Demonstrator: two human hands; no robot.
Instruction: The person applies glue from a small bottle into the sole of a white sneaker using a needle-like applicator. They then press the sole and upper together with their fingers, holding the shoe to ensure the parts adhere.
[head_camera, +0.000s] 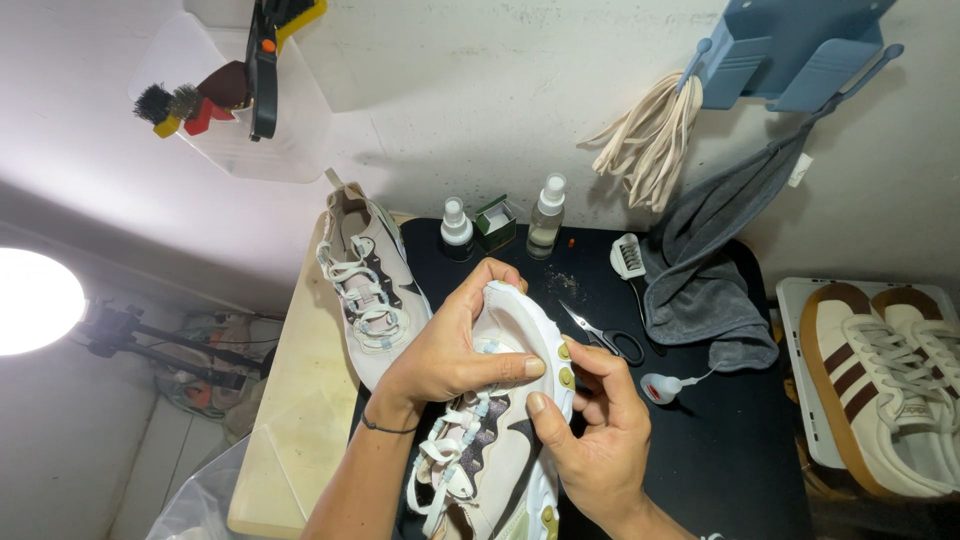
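We've got both hands, left hand (445, 350) & right hand (600, 440), gripping a cream sneaker (505, 440) w/ white laces, its twin (368, 290), scissors (605, 335) & grey towel (700, 270) nearby.

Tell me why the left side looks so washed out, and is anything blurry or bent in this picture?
In the head view, a round lamp at the left edge blows out to pure white and throws glare over the wall; the black table stays dark; both hands, left and right, and the held sneaker look sharp; the wide lens bows the edges, tilting the wall bin.
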